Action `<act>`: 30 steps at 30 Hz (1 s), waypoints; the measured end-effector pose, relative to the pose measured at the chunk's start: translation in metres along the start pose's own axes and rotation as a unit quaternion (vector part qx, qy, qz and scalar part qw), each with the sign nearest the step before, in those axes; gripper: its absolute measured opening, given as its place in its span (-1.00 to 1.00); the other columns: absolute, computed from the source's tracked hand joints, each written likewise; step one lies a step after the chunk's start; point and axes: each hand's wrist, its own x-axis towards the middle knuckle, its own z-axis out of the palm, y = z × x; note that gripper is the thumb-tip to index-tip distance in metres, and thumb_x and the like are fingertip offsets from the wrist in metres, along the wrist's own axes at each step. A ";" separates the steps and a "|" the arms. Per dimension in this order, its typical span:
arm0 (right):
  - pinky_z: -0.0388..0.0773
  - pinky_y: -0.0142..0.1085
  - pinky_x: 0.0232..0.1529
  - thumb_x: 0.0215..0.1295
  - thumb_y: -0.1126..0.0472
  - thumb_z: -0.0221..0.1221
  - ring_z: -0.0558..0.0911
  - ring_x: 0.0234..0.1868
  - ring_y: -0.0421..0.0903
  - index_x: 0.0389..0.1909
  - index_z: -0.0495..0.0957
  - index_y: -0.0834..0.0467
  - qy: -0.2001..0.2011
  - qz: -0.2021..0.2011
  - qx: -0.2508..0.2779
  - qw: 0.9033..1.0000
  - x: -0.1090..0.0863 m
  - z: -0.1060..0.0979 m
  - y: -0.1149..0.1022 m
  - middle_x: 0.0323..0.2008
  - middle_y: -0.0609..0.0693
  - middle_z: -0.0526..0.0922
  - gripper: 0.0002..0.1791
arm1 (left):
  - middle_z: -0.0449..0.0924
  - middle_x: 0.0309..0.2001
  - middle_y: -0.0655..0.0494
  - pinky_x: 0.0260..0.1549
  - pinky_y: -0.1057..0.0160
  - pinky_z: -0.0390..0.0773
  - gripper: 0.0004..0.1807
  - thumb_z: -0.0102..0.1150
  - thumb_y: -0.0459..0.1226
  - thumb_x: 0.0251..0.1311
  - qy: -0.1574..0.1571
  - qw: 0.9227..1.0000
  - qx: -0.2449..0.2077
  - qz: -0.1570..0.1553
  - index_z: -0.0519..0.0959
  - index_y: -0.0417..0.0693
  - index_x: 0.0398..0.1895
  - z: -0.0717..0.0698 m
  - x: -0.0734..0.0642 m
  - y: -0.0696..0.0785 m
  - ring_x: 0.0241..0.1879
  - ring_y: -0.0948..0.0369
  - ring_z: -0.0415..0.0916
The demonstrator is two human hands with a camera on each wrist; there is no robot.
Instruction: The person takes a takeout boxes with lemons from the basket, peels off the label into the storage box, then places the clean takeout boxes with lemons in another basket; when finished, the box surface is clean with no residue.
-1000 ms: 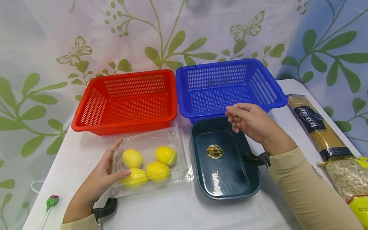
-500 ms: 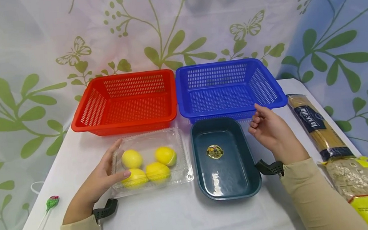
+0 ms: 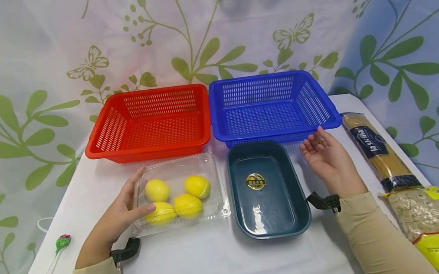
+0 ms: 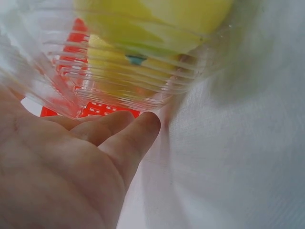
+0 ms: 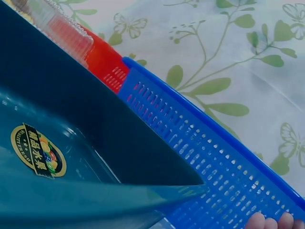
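Observation:
A clear plastic clamshell box (image 3: 214,189) with several yellow lemons (image 3: 157,190) inside sits left of centre on the table. My left hand (image 3: 118,213) rests along its left side, thumb reaching over the top and fingers fairly straight against the side wall. The left wrist view shows those fingers (image 4: 131,138) close below the ridged plastic. My right hand (image 3: 331,162) hovers palm up, loosely curled and holding nothing, right of a dark teal tray (image 3: 273,210). Its fingertips are near the front rim of a blue basket (image 3: 278,134); only the tips (image 5: 281,222) show in the right wrist view.
A red basket (image 3: 150,149) stands behind the box, beside the blue one. On the right edge lie a pack of spaghetti (image 3: 381,153) and a yellow-labelled clear bag (image 3: 434,222). A lollipop (image 3: 62,243) lies at the left.
My right hand has moved right, away from over the tray's far end, and turned palm up with its fingers looser. The left hand and the box have stayed put.

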 end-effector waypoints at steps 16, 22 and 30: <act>0.45 -0.23 0.31 0.57 0.34 0.13 0.52 0.03 -0.01 0.20 0.38 0.18 -0.072 0.008 0.093 0.993 0.010 -0.001 0.003 0.01 0.09 0.46 -0.71 | -0.27 0.70 0.22 0.40 -0.50 -0.34 0.12 0.43 -0.27 0.27 0.003 1.000 -0.003 0.000 -0.08 0.36 0.74 0.000 -0.002 -0.005 0.63 -0.06 -0.51; 0.48 -0.18 0.33 0.55 0.44 0.10 0.55 0.10 -0.02 0.21 0.45 0.20 -0.087 -0.014 0.107 0.990 0.011 -0.006 0.007 0.04 0.12 0.52 -0.71 | -0.27 0.70 0.22 0.40 -0.50 -0.37 0.12 0.44 -0.29 0.26 0.004 1.000 -0.014 -0.006 -0.05 0.40 0.73 0.001 -0.002 -0.003 0.63 -0.05 -0.52; 0.49 -0.14 0.32 0.53 0.48 0.11 0.53 0.23 -0.04 0.25 0.46 0.22 -0.095 -0.035 0.098 0.990 0.012 -0.008 0.008 0.12 0.13 0.53 -0.65 | -0.30 0.70 0.17 0.39 -0.48 -0.44 0.12 0.40 -0.37 0.26 0.005 0.998 -0.062 0.010 -0.06 0.25 0.74 0.003 0.000 -0.003 0.63 0.01 -0.54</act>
